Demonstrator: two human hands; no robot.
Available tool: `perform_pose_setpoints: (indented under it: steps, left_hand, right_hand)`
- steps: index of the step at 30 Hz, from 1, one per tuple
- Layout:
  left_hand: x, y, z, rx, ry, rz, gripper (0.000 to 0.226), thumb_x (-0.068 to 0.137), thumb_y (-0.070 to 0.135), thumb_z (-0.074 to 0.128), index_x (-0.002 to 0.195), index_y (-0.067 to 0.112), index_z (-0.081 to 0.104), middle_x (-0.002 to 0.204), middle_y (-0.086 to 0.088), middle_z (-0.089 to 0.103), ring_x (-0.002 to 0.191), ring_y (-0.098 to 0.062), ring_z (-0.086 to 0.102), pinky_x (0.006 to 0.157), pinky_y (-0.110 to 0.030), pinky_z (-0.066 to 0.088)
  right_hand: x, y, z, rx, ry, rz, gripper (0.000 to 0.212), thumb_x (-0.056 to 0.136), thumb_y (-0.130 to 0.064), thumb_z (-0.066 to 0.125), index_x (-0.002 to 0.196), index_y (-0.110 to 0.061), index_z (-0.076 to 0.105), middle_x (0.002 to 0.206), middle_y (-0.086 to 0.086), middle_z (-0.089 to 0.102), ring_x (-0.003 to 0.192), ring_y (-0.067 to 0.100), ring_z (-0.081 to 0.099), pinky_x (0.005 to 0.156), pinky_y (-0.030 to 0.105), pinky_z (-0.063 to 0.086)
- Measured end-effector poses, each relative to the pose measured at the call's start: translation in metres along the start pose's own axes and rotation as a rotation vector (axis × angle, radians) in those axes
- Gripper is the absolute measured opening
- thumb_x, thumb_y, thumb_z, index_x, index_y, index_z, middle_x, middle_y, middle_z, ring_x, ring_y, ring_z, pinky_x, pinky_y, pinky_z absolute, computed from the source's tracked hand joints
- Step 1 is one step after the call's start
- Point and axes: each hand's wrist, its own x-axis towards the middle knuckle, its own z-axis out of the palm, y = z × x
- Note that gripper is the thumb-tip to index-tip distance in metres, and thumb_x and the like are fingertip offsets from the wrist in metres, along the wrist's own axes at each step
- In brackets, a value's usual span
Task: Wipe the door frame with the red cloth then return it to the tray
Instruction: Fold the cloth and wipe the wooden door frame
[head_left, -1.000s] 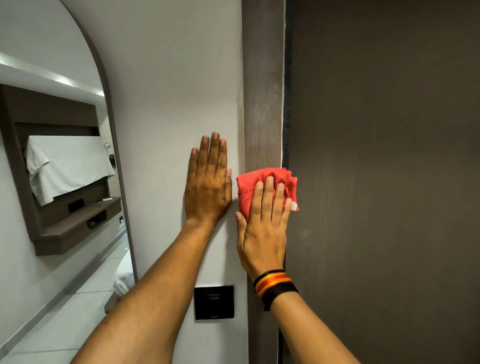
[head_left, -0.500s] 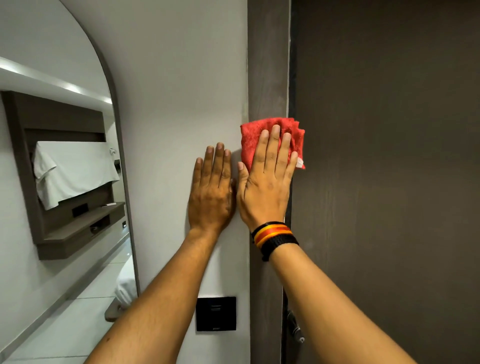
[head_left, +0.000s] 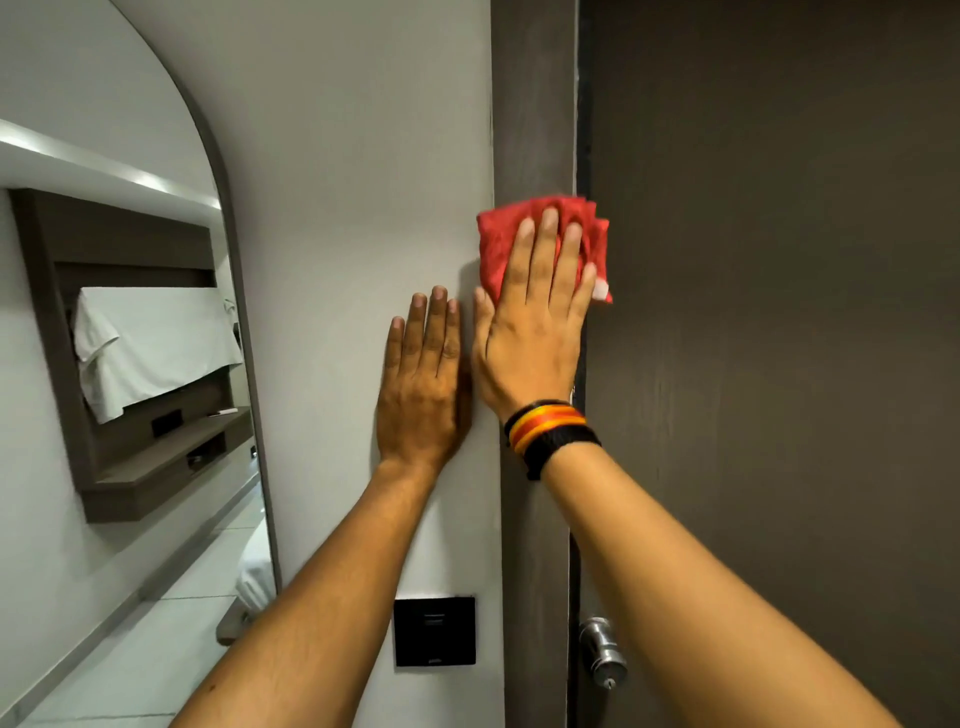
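The right hand (head_left: 535, 332) is pressing the red cloth (head_left: 540, 244) against the door frame (head_left: 532, 119), and compared with a second ago both have climbed: the cloth was sitting beside the left hand's fingertips then, and now it is lying above them. Half a second ago the right hand was already level with the left, and it has crept a little higher since. The left hand (head_left: 423, 384) is resting in the same place on the white wall (head_left: 363, 156), just left of the frame.

The right fingers (head_left: 545, 249) are lying flat and slightly spread over the cloth, not curled around it, pinning the folded cloth against the wood by palm pressure (a small white tag is peeking out at the cloth's lower right corner). The cloth is spanning the frame's width and overlapping the edge of the dark door (head_left: 779, 312). The left fingers (head_left: 436, 327) are stretched out, close together, holding nothing, flat on the wall. The two hands are nearly touching, thumb side to thumb side.

A striped wristband (head_left: 548, 431) is circling the right wrist. Lower down, a black switch plate (head_left: 435, 631) is sitting on the wall and a metal door knob (head_left: 602, 649) is showing beside the frame. A mirror (head_left: 119, 364) is filling the left side.
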Motion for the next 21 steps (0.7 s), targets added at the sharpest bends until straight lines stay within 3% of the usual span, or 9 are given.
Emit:
perform_pose_setpoints:
  steps: [3,12,21]
  left_hand:
    - [0.001,-0.001,-0.002,-0.03,-0.013,-0.005,0.055,0.112,0.024,0.023,0.164,0.005,0.024,0.173,-0.016,0.022,0.162,-0.033,0.018,0.133,-0.048,0.015]
    - [-0.001,0.0,0.0,0.056,-0.033,-0.01,0.061,0.112,0.027,0.037,0.166,0.006,0.017,0.174,-0.015,0.015,0.163,-0.032,0.012,0.133,-0.047,0.011]
    - [-0.001,-0.001,-0.002,-0.052,-0.027,-0.029,0.058,0.113,0.028,0.03,0.165,0.007,0.02,0.174,-0.012,0.018,0.163,-0.03,0.015,0.134,-0.046,0.013]
  right_hand:
    - [0.022,-0.003,-0.001,0.001,0.017,-0.001,0.069,0.107,-0.045,0.025,0.162,-0.007,0.011,0.172,0.014,0.008,0.16,0.035,0.005,0.128,0.057,0.011]
    - [-0.034,0.012,0.002,0.019,-0.052,-0.045,0.069,0.108,-0.046,0.027,0.163,-0.008,0.009,0.172,0.013,0.003,0.16,0.032,0.0,0.129,0.056,0.009]
    - [0.054,-0.003,-0.01,-0.009,0.006,-0.066,0.07,0.105,-0.045,0.025,0.163,-0.008,0.01,0.172,0.014,0.006,0.16,0.034,0.003,0.129,0.055,0.007]
